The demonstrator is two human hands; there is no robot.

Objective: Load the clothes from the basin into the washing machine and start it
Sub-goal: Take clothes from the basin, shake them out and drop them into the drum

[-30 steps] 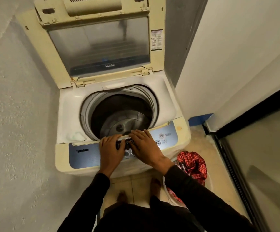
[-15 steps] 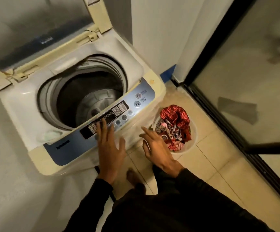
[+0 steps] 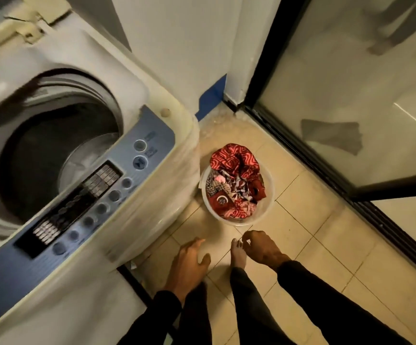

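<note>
Head view: basin (image 3: 266, 207) beside washing machine (image 3: 152, 220); floor (image 3: 326, 245) open rightward.

left hand (image 3: 189, 263): low in view, back turned up, fingers straight and together, thumb spread to the right; holds nothing
left forearm (image 3: 157, 317): in a dark sleeve, rises from the bottom edge, cuff ends at the wrist
right hand (image 3: 261, 247): slightly ahead of the left, back up, fingers curled loosely downward, thumb tucked near the fingertips; nothing in its grip
right forearm (image 3: 326, 297): dark-sleeved, enters from the lower right, angled up and left
hands: apart, not touching each other
right foot (image 3: 238, 255): bare, seen between the hands, toes forward
legs (image 3: 249, 307): dark trousers below
</note>
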